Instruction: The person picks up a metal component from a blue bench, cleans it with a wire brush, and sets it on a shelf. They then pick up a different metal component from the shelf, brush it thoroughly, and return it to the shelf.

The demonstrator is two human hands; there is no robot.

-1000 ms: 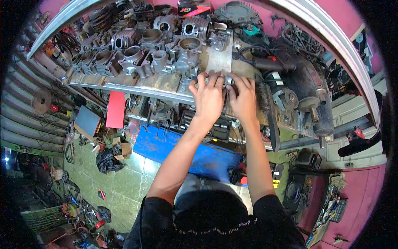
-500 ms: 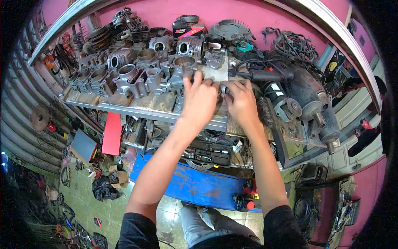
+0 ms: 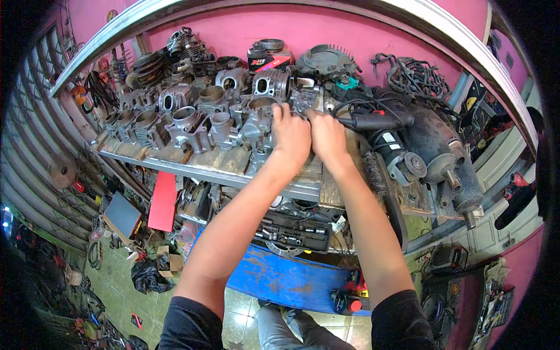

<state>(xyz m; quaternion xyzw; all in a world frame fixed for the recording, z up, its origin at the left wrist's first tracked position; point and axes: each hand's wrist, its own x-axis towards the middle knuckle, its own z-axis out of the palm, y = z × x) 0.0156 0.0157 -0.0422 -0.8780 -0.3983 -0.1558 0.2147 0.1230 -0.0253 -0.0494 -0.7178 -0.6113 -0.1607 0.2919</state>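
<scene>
My left hand and my right hand are side by side over the middle of the workbench, nearly touching. The fingers of both are curled down and away from me, so whatever they grip is hidden behind the knuckles. Just beyond them sits a small grey metal engine part. Close to the left hand's left side stands a grey cast engine part with a round opening on top. A finned cylinder block lies behind the left hand.
Several cylinder blocks line the bench's left side. An angle grinder and dark exhaust mufflers crowd the right. Tangled cables lie at the back. Below are an open socket set and a blue panel.
My right hand has moved left, closing the gap to my left hand, and its fingers have curled in more. The camera view has shifted slightly, so the bench appears lower.
</scene>
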